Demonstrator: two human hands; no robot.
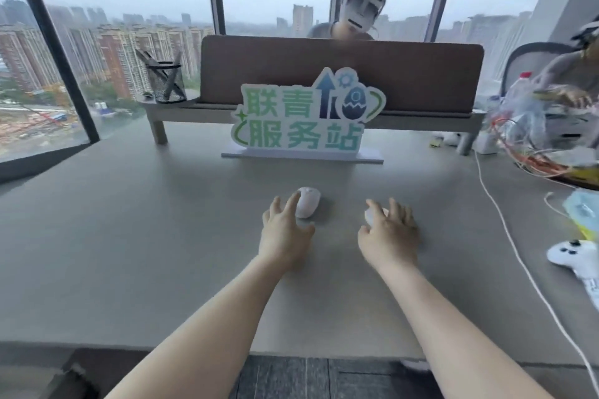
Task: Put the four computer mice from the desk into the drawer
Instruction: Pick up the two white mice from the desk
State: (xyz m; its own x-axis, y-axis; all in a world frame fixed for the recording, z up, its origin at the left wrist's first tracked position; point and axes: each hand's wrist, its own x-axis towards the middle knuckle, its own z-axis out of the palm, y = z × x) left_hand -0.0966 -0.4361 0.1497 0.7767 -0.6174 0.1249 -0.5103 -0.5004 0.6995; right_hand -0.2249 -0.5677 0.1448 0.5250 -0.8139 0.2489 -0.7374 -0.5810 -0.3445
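Two white computer mice lie on the grey desk [129, 236] in the middle. My left hand [285, 233] rests its spread fingers against the left side of the left mouse [309, 202], with the thumb near its rear. My right hand [390, 232] covers most of the right mouse [371, 215], fingers curled over it, and only its left edge shows. Both mice sit on the desk surface. No drawer is in view.
A green and white sign [304, 120] stands behind the mice. A mesh pen holder [167, 81] sits on a raised shelf at back left. At right are a white cable [505, 230], a white game controller [580, 259] and tangled wires [531, 139]. People sit across and at right.
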